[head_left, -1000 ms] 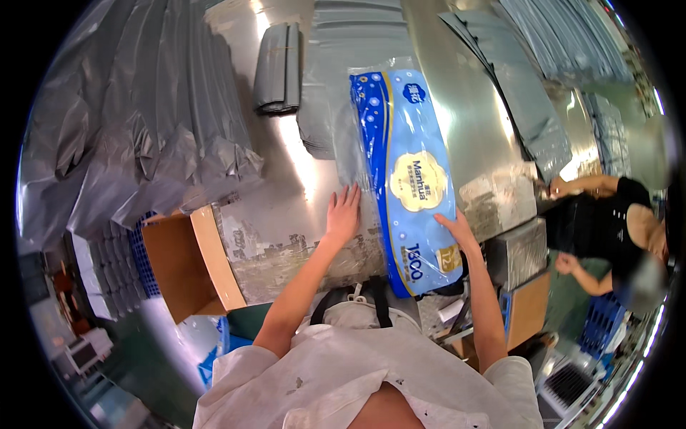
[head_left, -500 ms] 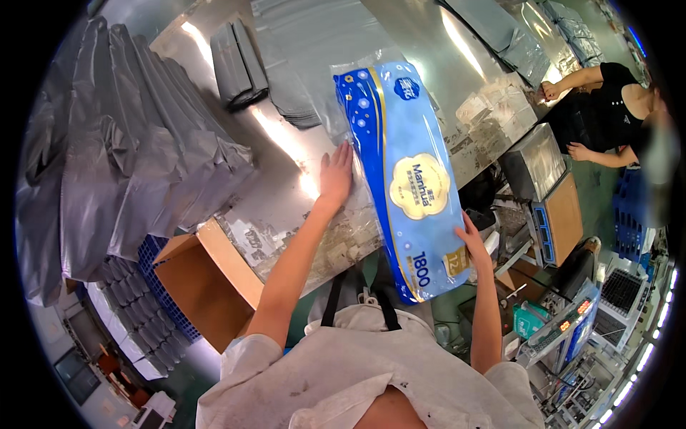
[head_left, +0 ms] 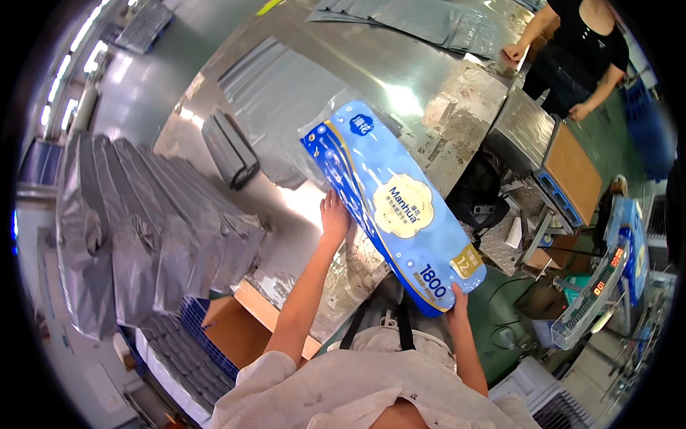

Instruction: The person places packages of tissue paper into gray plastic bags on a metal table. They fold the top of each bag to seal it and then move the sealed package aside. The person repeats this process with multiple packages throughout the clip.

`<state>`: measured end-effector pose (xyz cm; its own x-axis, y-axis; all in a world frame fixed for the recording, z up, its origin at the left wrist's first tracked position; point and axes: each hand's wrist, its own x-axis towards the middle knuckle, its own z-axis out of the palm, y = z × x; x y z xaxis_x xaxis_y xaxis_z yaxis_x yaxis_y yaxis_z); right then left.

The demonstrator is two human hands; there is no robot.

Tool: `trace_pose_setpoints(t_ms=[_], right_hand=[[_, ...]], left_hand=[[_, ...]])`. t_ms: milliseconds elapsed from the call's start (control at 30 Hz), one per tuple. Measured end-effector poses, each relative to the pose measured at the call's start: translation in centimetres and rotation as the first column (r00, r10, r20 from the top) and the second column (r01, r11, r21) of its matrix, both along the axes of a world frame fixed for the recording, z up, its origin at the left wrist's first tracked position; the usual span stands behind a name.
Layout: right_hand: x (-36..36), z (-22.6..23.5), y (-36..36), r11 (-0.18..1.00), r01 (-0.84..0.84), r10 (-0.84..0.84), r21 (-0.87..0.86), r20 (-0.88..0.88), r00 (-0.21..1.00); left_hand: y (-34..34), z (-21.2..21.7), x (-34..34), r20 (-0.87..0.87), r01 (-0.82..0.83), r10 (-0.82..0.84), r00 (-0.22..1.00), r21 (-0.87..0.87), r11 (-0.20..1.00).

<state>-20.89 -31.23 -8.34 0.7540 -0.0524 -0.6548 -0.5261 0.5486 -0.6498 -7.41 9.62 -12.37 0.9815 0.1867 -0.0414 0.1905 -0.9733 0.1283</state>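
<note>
A long, plump blue plastic tissue-paper pack (head_left: 364, 189), with a cream flower-shaped label, lies slanted in front of me. Its far end rests over a stack of grey plastic bags (head_left: 279, 93); its near end sticks out past the table edge. My right hand (head_left: 458, 306) grips the near right corner, thumb beside the edge and the other fingers mostly hidden beneath. Along the pack's left side, my left hand (head_left: 334, 216) lies with fingers stretched out, close against the wrapping. Clear loose film shows at the pack's far end.
On the metal table (head_left: 279, 196) sits a folded grey bundle (head_left: 230, 150). Grey bags (head_left: 150, 229) hang at the left above an open cardboard box (head_left: 243, 325). More grey bags (head_left: 429, 25) lie at the back. A co-worker (head_left: 579, 57) stands far right, beyond a box-topped stand (head_left: 572, 171).
My view has turned. The pack now slants more, its far end further left. My right hand has moved down to the near corner, while the left stays beside the pack.
</note>
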Motion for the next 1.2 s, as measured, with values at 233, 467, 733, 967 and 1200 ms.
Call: trace_pose_setpoints(t_ms=[233,467,733,967,1200], right_hand=[[-2.7,-0.9,-5.7,0.996,0.051,-0.057,-0.076,-0.076,0.995],[-2.9,0.6,-7.8,0.994,0.066,-0.073,-0.089,-0.082,0.994],[-3.5,0.5,-10.7,0.997,0.038,-0.048,-0.060,-0.165,0.985],[-2.1,1.4,-10.3,0.998,-0.043,0.051,0.044,-0.208,0.977],[-2.9,1.8,-8.1,1.000,0.014,-0.012,0.014,-0.136,0.991]], left_hand=[[10.7,1.5,3.5,0.265,-0.017,0.162,0.951,-0.476,0.879],[11.4,1.8,7.9,0.067,0.100,-0.099,0.993,-0.006,0.995],[11.2,1.2,8.1,0.122,0.124,-0.150,0.981,0.198,0.972],[11.7,-0.1,7.8,0.173,0.137,-0.154,0.973,0.108,0.985],[9.9,2.7,9.4,0.049,0.036,-0.037,0.998,0.020,0.999]])
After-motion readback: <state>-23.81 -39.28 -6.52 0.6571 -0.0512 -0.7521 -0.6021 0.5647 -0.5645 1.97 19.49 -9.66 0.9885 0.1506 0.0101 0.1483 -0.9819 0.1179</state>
